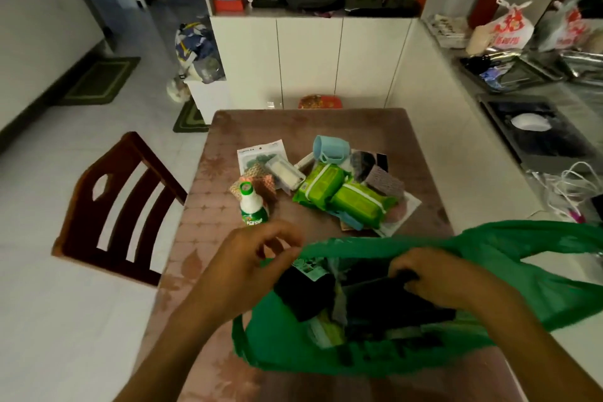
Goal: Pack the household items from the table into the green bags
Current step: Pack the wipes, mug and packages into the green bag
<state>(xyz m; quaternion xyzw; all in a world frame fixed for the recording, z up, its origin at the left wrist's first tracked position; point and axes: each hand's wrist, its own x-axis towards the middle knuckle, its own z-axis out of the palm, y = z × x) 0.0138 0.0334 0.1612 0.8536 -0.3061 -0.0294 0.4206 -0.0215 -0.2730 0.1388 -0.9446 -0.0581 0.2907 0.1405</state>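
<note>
Both forearms and hands [257, 258] bare, no sleeves.

Green bag [391, 356] at near table edge, mouth held wide, dark items and a pale packet inside; contents blurred. On the brown table [326, 121], a loose heap: two lime-green wipe packs [342, 194] lying side by side, light-blue mug [328, 148] tipped on its side behind them, white bottle with green cap [250, 207] upright at left, patterned pouches [257, 181] beside it.

White tiled floor [65, 179], wooden chair [120, 206], white cabinets [310, 59], dim light
</note>
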